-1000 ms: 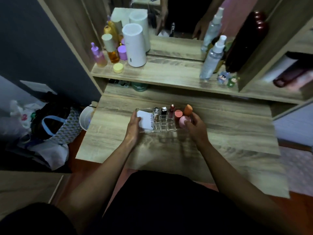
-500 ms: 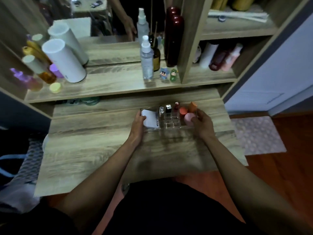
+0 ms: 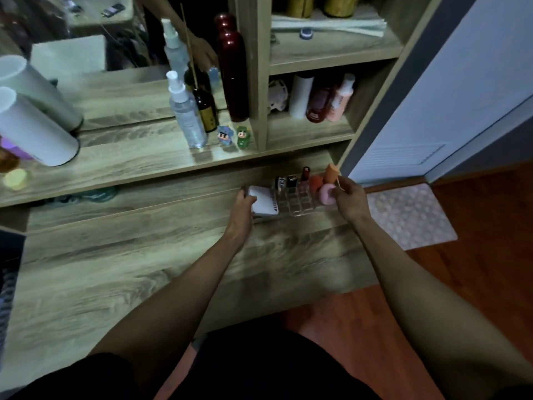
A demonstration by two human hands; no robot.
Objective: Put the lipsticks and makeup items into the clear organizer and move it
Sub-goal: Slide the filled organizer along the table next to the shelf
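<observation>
The clear organizer (image 3: 300, 204) is at the right end of the wooden desk (image 3: 144, 255), close to the back. In its grid stand three lipsticks (image 3: 292, 181), with a white compact (image 3: 264, 202) at its left end and orange, red and pink sponges (image 3: 327, 194) at its right end. My left hand (image 3: 243, 204) grips the organizer's left end, fingers over the compact. My right hand (image 3: 350, 197) grips its right end beside the pink sponge. I cannot tell whether the organizer touches the desk.
The shelf above holds a spray bottle (image 3: 186, 116), a dark red bottle (image 3: 232, 67), two small figurines (image 3: 234, 136) and a white cylinder (image 3: 31, 131). A side cubby (image 3: 311, 131) holds several bottles. A mat (image 3: 409, 216) lies on the wood floor to the right.
Both hands carried the organizer rightward along the desk, from near its middle to its right end. My head turned right, bringing the side cubby, door and floor mat into view.
</observation>
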